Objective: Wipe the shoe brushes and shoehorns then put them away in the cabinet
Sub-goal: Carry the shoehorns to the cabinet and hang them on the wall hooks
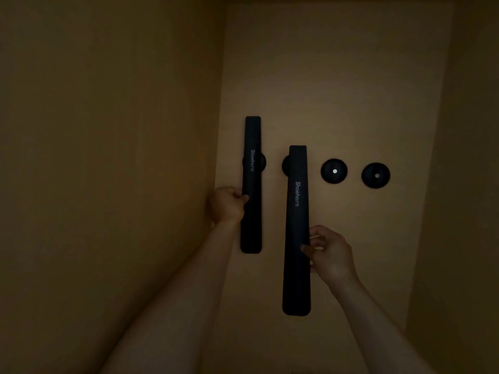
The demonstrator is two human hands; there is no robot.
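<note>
**Upright, 2 shoehorns held at the cabinet wall**

Both long axes run vertically. The left shoehorn (pixel 251 184) is gripped by the left hand (pixel 226 205); the right shoehorn (pixel 296 230) is pinched by the right hand (pixel 330 253). 2 round mounts (pixel 334 171) sit alongside.

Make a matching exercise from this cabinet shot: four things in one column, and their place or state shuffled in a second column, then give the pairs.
Things
1. left shoehorn
2. right shoehorn
3. round mount with a bright white centre
4. round mount with a dull grey centre

Places or states
A. bare, farthest right on the back panel
B. held by the right hand, reaching lower than the other
C. bare, just right of the two shoehorns
D. gripped by the left hand, nearest the left cabinet wall

Pairs: 1-D, 2-B, 3-C, 4-A
</note>
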